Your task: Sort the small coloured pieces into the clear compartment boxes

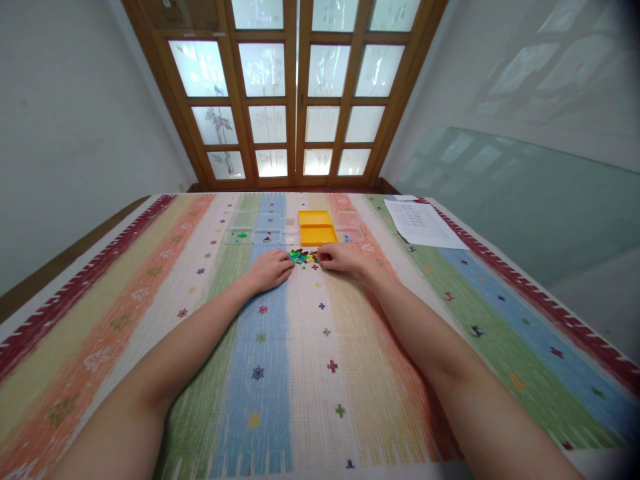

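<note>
A small pile of tiny green, blue, yellow and dark red pieces point(303, 257) lies on the striped tablecloth between my hands. My left hand point(271, 269) rests palm down at the pile's left edge, its fingers lying on the cloth and touching the nearest pieces. At the right edge, my right hand point(338, 257) has thumb and fingertips pinched together; whatever is between them is too small to make out. Just behind the pile stands an open yellow plastic box point(319, 228). Clear trays flank it: one with green bits point(242, 235), one with dark red bits point(267, 239), and one with blue bits point(347, 238).
A printed white sheet of paper point(425, 224) lies at the back right of the table. The striped tablecloth point(310, 400) covers the tabletop. Beyond the far edge are wooden doors with glass panes point(295, 100); a glass panel point(525, 200) leans along the right wall.
</note>
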`<state>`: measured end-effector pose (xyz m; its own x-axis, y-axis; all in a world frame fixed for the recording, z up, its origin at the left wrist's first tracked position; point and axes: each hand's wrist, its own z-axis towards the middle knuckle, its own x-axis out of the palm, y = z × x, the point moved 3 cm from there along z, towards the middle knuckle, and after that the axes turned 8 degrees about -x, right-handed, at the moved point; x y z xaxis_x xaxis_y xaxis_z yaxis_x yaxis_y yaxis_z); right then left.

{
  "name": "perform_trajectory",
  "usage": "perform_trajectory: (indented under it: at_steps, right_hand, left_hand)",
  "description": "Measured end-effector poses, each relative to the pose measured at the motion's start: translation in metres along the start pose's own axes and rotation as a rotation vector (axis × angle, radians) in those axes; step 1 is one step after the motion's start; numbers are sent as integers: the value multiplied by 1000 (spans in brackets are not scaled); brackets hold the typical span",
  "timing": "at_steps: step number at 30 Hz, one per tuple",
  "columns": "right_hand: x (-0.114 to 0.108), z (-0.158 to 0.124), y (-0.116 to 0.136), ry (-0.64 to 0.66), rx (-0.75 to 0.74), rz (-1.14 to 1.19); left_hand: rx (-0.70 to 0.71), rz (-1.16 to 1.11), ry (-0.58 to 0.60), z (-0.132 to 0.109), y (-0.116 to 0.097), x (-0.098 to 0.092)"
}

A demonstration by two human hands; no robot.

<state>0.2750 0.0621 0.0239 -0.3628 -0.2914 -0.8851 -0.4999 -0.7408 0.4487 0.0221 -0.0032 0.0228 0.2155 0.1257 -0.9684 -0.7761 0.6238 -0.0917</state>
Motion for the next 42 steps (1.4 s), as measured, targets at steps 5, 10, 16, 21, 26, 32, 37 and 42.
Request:
perform_trajectory:
  at_steps: [5,10,16,21,26,32,37,42]
  right_hand:
    - [3,3,0,-12,-17,-21]
    - [7,5,3,-14,-31,-37]
    - [16,10,22,-36,-136,16]
    - [17,10,8,-205,-33,-21]
    - [14,5,-14,-376,105,-80]
    - [19,6,-14,-395,84,-107]
    - [25,9,-12,-373,73,-80]
    - [24,8,-8,-387,55,-63]
  left_hand:
    - [3,1,-3,0,-1,-1]
    - [16,-54,-11,0,-2,-1]
    - [22,-40,-19,0,-3,1]
    - [54,-36,-22,0,-10,-3]
    - [140,-92,3,2,-22,-4]
    - [197,-119,3,4,-23,4]
    - [191,-140,-33,3,-17,6]
    - [170,-182,-59,3,-14,6]
